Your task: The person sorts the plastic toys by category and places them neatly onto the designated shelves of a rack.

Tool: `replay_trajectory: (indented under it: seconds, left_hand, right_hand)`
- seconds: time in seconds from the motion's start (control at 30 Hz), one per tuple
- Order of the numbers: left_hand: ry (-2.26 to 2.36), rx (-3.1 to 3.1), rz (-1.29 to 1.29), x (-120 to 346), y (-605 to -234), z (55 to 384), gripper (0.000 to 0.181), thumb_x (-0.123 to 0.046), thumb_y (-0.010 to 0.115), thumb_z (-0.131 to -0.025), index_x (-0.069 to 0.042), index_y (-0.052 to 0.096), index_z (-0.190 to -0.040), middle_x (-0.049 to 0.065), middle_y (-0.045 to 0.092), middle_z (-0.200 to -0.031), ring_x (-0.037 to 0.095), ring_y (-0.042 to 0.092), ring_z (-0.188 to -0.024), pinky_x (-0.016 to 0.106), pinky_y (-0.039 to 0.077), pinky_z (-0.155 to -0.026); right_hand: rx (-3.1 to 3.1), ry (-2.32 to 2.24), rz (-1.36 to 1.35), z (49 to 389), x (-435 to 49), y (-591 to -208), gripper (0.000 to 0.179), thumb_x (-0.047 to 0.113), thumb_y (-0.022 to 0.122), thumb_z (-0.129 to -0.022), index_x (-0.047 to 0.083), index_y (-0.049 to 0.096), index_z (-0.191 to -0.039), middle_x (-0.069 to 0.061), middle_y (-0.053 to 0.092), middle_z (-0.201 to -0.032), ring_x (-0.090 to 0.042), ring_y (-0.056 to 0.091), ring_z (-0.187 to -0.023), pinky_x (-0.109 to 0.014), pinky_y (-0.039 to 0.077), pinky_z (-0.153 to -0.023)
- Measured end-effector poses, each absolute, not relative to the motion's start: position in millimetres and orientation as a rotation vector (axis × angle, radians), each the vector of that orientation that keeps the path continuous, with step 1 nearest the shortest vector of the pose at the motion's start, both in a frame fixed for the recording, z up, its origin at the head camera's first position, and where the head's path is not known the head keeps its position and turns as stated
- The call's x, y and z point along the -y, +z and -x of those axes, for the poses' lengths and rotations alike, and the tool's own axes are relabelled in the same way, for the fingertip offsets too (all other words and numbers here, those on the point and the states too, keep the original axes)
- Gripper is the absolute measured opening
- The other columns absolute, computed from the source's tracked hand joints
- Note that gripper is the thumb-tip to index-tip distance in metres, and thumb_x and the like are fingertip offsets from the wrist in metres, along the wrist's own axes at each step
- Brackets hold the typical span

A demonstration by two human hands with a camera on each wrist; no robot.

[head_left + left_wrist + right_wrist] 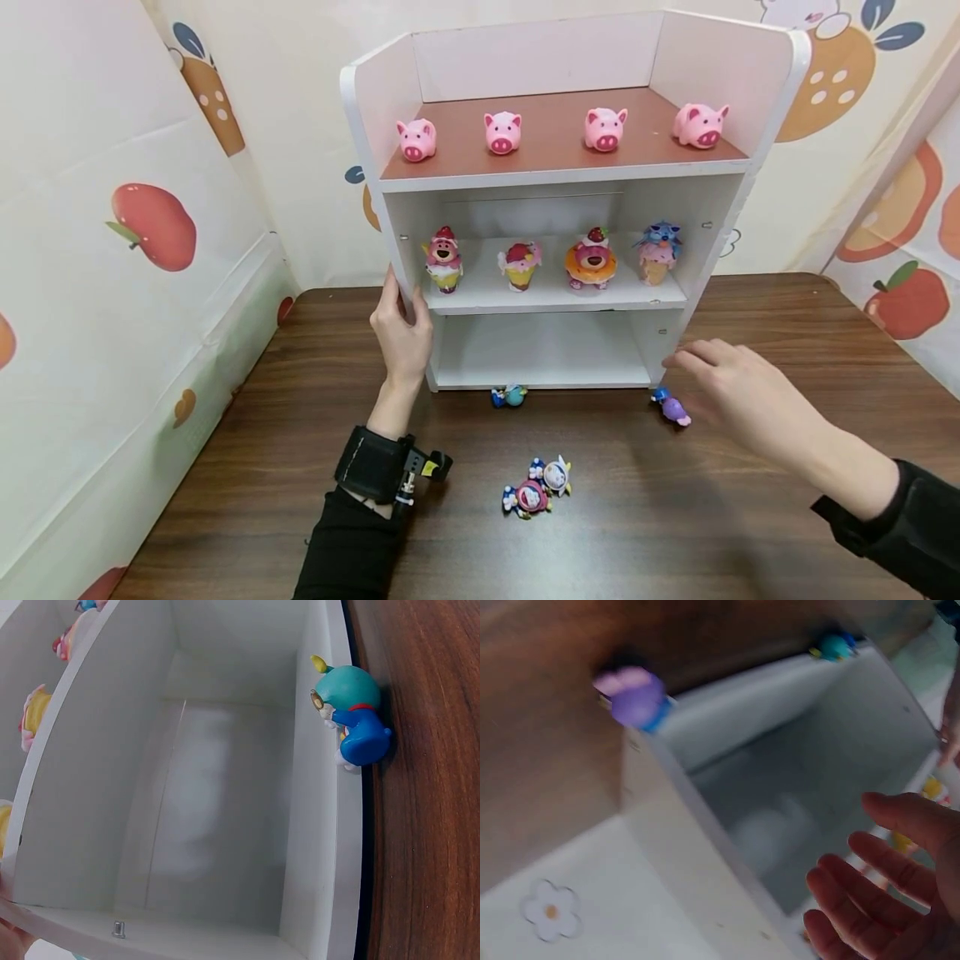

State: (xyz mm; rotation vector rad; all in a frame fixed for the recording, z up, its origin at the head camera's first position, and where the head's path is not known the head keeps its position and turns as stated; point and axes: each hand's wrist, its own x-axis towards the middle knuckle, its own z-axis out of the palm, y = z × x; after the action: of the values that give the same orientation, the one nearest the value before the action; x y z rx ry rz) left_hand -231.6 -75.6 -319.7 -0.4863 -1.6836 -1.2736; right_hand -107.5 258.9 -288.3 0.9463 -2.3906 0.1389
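A white toy display shelf (540, 349) stands on the table. My left hand (402, 329) holds the front edge of its left side panel, thumb in front and fingers along the outside. By the lower right corner, my right hand (731, 392) hovers with loosely bent fingers and holds nothing; the right wrist view shows its palm and spread fingers (870, 900). Near it a purple-and-blue figurine (671, 407) lies at the shelf's front right corner. A teal-and-blue figurine (358, 712) lies against the bottom front edge, left of centre.
On the table in front lie a pink-and-blue figurine (527, 497) and a white-faced figurine (557, 475), close together. Several pink pigs, including one pig (502, 133), line the top shelf. The middle shelf holds several dessert-themed figurines, including a bear in an orange ring (591, 260).
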Motion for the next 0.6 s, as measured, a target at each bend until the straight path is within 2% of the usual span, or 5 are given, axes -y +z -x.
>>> replay_trajectory:
  seconds: [0.07,0.1,0.13,0.17,0.6]
  left_hand:
    - [-1.269,1.687,0.485,75.6,-319.8,231.2,0.045,0.011,0.050,-0.081,0.006,0.044,-0.125,0.018,0.053,-0.118,0.025,0.052,-0.104,0.041,0.044,-0.082]
    - [-1.268,1.687,0.484,75.6,-319.8,231.3,0.045,0.011,0.050,-0.081,0.007,0.044,-0.125,0.018,0.053,-0.118,0.025,0.053,-0.104,0.041,0.044,-0.081]
    - [-1.267,1.688,0.484,75.6,-319.8,231.1,0.045,0.011,0.050,-0.081,0.007,0.044,-0.125,0.018,0.054,-0.118,0.024,0.053,-0.103,0.041,0.044,-0.081]
    - [-1.266,1.689,0.484,75.5,-319.9,231.1,0.045,0.011,0.050,-0.081,0.007,0.044,-0.125,0.018,0.054,-0.118,0.024,0.053,-0.103,0.041,0.044,-0.081]
    - [-1.258,1.686,0.488,76.0,-321.0,232.5,0.044,0.010,0.049,-0.082,0.006,0.044,-0.126,0.019,0.054,-0.117,0.024,0.053,-0.104,0.041,0.046,-0.079]
  right_hand:
    - [2.427,0.133,-0.955,108.3,-264.2,-298.5,0.038,0.024,0.077,-0.065,0.002,0.062,-0.091,-0.010,0.058,-0.085,-0.025,0.056,-0.074,-0.043,0.045,-0.061]
    - [2.441,0.129,-0.956,108.9,-266.0,-303.3,0.041,0.015,0.081,-0.056,0.002,0.062,-0.091,-0.009,0.058,-0.085,-0.025,0.056,-0.074,-0.043,0.045,-0.061]
    - [2.453,0.125,-0.959,109.8,-267.9,-307.9,0.041,0.015,0.081,-0.056,0.003,0.062,-0.091,-0.008,0.058,-0.084,-0.024,0.056,-0.073,-0.043,0.045,-0.060]
    - [2.463,0.119,-0.964,110.7,-269.5,-312.1,0.043,0.006,0.080,-0.050,0.004,0.062,-0.090,-0.007,0.057,-0.083,-0.023,0.056,-0.073,-0.042,0.045,-0.060]
    - [2.719,0.128,-0.916,120.6,-285.6,-346.3,0.040,-0.004,0.078,-0.053,0.007,0.062,-0.088,0.000,0.054,-0.079,-0.018,0.055,-0.070,-0.037,0.046,-0.057]
